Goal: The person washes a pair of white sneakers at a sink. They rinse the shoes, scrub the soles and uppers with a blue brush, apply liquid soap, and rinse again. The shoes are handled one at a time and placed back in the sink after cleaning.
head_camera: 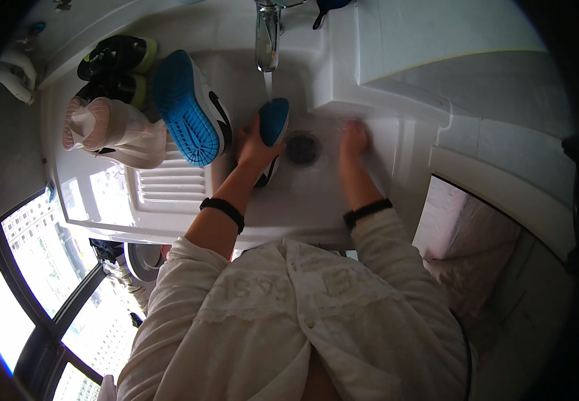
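In the white sink basin (289,215), my left hand (258,150) grips a black-and-white sneaker (275,120) with its blue sole turned upward. A thin stream of water (268,87) runs from the chrome faucet (268,40) onto the sole's toe end. My right hand (354,138) is apart from the shoe, near the basin's right side, beyond the round drain (303,149). Its fingers are blurred and partly hidden, so I cannot tell whether they hold anything. Another blue-soled sneaker (186,110) rests on its side just left of the basin.
Pale pink sneakers (116,133) and black shoes with yellow-green edges (119,60) stand on the left side by the ribbed washboard (171,183). A raised white ledge (369,108) borders the basin at the right. A dark-framed window (49,321) is at lower left.
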Demonstrator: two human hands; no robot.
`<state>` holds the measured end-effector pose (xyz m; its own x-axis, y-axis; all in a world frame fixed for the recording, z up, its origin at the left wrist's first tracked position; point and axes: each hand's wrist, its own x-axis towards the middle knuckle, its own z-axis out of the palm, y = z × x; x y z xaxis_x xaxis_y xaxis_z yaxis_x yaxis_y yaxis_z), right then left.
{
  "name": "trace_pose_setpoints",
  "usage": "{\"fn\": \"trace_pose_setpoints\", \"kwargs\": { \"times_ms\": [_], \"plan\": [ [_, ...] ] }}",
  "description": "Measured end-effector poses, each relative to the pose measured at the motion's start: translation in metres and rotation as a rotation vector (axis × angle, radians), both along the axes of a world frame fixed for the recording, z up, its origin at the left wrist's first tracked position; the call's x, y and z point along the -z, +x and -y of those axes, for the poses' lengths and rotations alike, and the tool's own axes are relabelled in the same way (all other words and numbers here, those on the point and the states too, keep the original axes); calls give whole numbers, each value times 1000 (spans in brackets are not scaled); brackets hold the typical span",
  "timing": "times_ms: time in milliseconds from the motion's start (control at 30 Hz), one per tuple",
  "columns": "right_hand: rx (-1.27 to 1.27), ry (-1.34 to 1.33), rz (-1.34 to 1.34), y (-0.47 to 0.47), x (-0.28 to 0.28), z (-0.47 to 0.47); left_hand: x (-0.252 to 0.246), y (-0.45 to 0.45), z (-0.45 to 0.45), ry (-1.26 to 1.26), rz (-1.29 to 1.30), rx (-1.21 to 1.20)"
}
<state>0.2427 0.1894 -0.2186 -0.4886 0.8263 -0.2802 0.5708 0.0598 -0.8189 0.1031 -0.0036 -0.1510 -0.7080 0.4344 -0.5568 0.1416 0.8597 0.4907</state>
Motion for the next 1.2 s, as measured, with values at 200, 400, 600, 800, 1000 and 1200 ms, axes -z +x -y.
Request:
{"fn": "trace_pose_setpoints", "kwargs": {
  "times_ms": [200,400,600,800,1000,1200],
  "plan": [
    [114,-1463,-443,-16,-12,11,10,12,1,-47,-69,28],
    [221,-259,-96,-11,-4,-2,16,0,3,-38,120,-69],
    [175,-1632,-380,-9,-27,9,25,-3,7,113,156,-98],
    [28,-373,-6,-6,-19,0,18,6,-4,-44,-99,15],
    [570,-1299,-287,-6,2,0,18,-1,1,-79,108,35],
    [41,-450,-177,-21,-29,12,17,1,6,-44,102,-3]
  ]
}}
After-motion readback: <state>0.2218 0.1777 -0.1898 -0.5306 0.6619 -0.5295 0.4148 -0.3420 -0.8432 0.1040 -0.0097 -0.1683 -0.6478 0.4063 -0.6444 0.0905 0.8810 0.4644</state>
